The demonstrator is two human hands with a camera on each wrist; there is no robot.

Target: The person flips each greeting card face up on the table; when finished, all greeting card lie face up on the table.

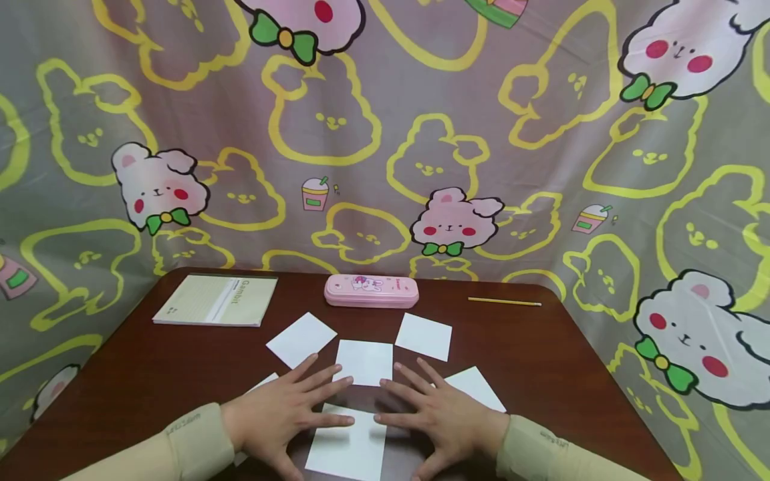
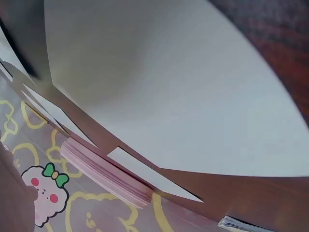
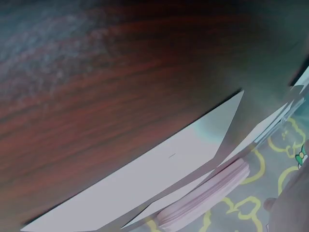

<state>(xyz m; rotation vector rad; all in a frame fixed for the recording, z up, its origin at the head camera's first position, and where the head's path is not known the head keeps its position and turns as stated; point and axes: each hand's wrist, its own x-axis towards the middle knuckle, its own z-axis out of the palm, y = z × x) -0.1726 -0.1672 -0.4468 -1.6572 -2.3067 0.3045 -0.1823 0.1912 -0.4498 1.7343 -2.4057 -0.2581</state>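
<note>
Both hands are spread palm-down above the near part of the table, fingers fanned and holding nothing. My left hand (image 1: 279,411) covers much of a white paper square (image 1: 265,381) at the left. My right hand (image 1: 448,417) overlaps the inner corner of another white square (image 1: 478,389). Between the two hands lies a near square (image 1: 347,447), with both index-side fingertips close to a middle square (image 1: 363,364). Farther back lie a left square (image 1: 302,339) and a right square (image 1: 424,336). One large white sheet (image 2: 169,96) fills the left wrist view; a flat square (image 3: 145,181) crosses the right wrist view.
A pink pencil case (image 1: 371,292) stands at the table's back edge. To its left lies a cream notebook (image 1: 216,300) marked "Gambit", and to its right a yellow pencil (image 1: 504,302). A patterned curtain (image 1: 361,133) hangs behind and beside the dark wooden table (image 1: 541,354).
</note>
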